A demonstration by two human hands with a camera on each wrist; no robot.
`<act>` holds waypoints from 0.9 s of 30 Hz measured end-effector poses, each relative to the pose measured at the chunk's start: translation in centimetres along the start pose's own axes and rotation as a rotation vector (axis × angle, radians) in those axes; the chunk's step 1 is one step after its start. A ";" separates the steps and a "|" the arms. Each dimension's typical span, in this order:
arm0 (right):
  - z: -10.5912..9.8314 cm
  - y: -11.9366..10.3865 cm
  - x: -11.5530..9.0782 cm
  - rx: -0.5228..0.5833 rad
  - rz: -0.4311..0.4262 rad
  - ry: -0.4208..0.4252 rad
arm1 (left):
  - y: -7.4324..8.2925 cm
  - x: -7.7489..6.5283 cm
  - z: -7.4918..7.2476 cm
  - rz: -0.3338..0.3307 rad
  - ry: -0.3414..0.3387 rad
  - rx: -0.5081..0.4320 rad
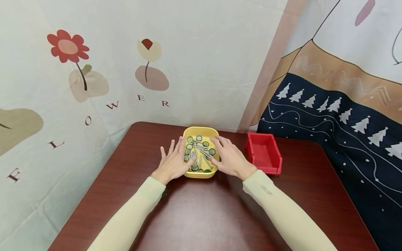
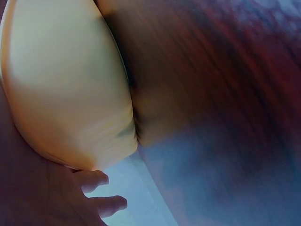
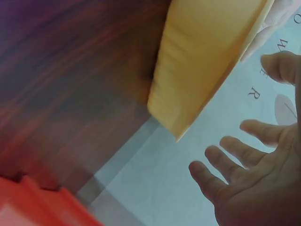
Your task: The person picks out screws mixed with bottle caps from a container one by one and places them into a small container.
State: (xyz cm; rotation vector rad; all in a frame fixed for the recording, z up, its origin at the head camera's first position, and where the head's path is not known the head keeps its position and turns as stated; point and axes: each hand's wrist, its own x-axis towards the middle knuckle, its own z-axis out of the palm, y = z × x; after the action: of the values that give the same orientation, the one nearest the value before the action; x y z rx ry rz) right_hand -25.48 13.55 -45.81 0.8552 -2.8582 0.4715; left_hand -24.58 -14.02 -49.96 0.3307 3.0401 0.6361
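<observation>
A yellow plastic bin (image 1: 201,175) stands on the table, holding several long silver nails or bolts (image 1: 204,152) and round, silver-rimmed discs with greenish faces (image 1: 212,151). At its left side is my left hand (image 1: 173,161), fingers extended along the rim and thumb reaching over the contents. My right hand (image 1: 231,157) is at the right rim, its fingers spread and thumb over the inside edge. In the right wrist view the right hand (image 3: 249,174) shows its fingers apart, away from the bin's wall (image 3: 202,61). The left wrist view has the bin's outer wall (image 2: 70,84) close beside the left hand (image 2: 56,197).
Right of my right hand sits a red open-front bin (image 1: 263,153), near the table's back edge. The dark reddish-brown table (image 1: 194,216) backs onto a printed cloth (image 1: 204,69) with flowers and letters. A dark blue cloth with white trees (image 1: 333,129) hangs at the right.
</observation>
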 end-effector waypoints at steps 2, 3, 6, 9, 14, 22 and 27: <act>0.0 -0.4 0.8 -0.013 -0.012 -0.022 | 0.0 0.1 0.0 0.004 0.000 -0.002; 0.0 -0.7 1.2 -0.019 -0.016 -0.038 | 0.0 0.1 0.0 0.005 0.002 -0.003; 0.2 -1.3 2.3 -0.040 -0.025 -0.089 | 0.0 0.1 0.1 0.006 0.003 -0.001; 0.5 -2.0 3.2 -0.062 -0.025 -0.142 | 0.0 0.1 0.1 0.005 -0.002 0.004; 1.2 -3.1 4.7 -0.114 -0.054 -0.203 | -0.1 0.1 0.0 0.011 -0.009 0.009; 2.9 -4.1 6.7 -0.232 -0.087 -0.290 | -0.4 0.4 0.0 0.004 -0.023 0.013; 5.7 -2.5 7.8 -0.278 -0.097 -0.258 | -0.2 0.5 0.0 0.011 -0.029 0.000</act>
State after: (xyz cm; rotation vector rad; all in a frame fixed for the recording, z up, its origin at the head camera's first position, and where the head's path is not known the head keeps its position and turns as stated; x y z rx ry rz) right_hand -30.75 5.73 -48.99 1.0602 -2.9889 -0.0527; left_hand -25.08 -14.08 -50.05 0.3538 3.0125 0.6264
